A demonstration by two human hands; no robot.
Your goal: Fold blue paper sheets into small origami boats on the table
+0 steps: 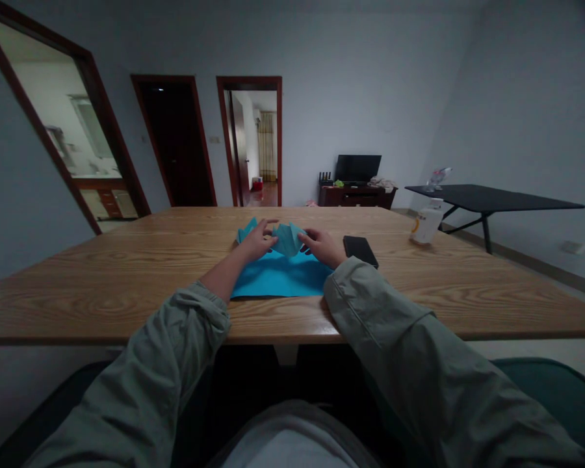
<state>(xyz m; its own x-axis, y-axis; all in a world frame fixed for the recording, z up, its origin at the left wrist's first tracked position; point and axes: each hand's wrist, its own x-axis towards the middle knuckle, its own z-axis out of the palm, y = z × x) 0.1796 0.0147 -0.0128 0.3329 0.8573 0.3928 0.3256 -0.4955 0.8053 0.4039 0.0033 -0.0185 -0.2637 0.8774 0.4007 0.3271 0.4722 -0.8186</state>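
A light-blue piece of folded paper [288, 240] is held between my hands, just above the table, with pointed folds standing up along its top. At its left edge are the thumb and fingertips of my left hand [257, 242], the index finger stretched over it. My right hand [320, 246] pinches the right edge between thumb and fingers. Beneath both hands a bright blue sheet [279, 279] lies flat on the table. Another folded blue paper [246, 229] sits behind my left hand, which partly hides it.
On the wooden table [141, 279], a black flat box-like object [360, 251] lies right of my right hand. Farther right stands a whitish translucent bottle [426, 224]. A black folding table [497, 197] is beyond. A television [358, 168] stands on a dark cabinet at the back wall.
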